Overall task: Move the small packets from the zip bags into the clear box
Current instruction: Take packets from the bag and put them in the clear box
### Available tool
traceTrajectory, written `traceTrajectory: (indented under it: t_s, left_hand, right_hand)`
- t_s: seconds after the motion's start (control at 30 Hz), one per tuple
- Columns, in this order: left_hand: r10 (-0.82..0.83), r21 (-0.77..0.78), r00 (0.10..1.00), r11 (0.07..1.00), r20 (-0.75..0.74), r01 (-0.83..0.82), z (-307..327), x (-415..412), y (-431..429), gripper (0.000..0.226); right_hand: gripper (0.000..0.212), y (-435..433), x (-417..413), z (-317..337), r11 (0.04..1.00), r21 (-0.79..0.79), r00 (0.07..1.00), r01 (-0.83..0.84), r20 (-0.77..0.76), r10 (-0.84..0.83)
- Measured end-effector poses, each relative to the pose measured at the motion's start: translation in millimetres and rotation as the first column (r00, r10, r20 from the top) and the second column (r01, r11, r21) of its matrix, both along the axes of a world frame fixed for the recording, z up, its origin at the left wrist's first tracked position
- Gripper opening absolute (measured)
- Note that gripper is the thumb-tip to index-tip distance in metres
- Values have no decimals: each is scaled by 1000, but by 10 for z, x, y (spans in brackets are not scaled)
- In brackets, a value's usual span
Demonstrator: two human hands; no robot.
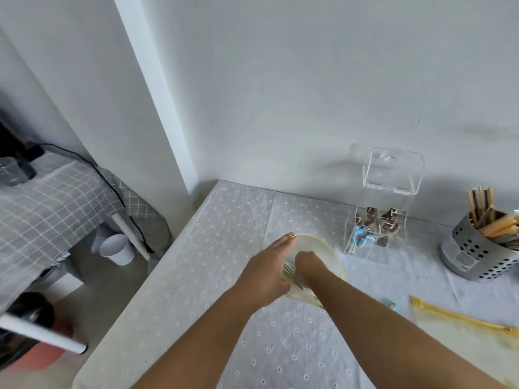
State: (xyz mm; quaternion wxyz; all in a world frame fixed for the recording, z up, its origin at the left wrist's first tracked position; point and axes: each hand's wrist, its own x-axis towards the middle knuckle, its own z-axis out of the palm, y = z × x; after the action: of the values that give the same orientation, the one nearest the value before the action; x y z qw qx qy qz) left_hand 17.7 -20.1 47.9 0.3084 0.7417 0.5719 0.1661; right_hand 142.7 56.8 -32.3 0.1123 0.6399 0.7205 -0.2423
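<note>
Reaching into a limp zip bag (317,248) just left of the clear box (379,220), the right hand (307,266) closes around light, slippery packets (289,269); the left hand (269,265) pinches the bag's mouth open.

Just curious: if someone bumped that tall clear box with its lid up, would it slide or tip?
Probably tip: the clear box stands tall and narrow, its lid raised. It looks light, with few packets low inside. The tablecloth likely resists sliding.

Fingers of the right hand (307,265) hidden inside the zip bag (323,251), packets there blurred beyond telling, second zip bag (463,332) and metal holder (474,254) cut off at the right edge.
</note>
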Motion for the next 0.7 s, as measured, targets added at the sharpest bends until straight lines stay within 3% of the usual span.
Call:
traceTrajectory:
  t_s: [0.13,0.33,0.47,0.57,0.7]
  left_hand:
    - [11,-3,1000,1000,-3,-11,-20,-57,-8,91]
    - [48,-29,999,998,-6,-49,-101,-181,-28,90]
    - [47,-49,999,998,-13,-48,-126,-218,-21,90]
    - [41,-61,999,997,-17,-42,-101,-206,-25,91]
    - [32,-50,999,998,-11,-32,-68,-185,-22,89]
  right_hand:
    - [26,3,-67,-79,998,34,998,46,-39,-45]
    - [29,-8,-183,-45,996,35,997,-82,9,82]
    - [30,-5,-154,44,999,1,988,-33,-153,33]
    - [19,-6,-84,87,987,-115,926,113,-348,-146]
    - [4,12,-37,114,963,-150,851,221,-453,-266]
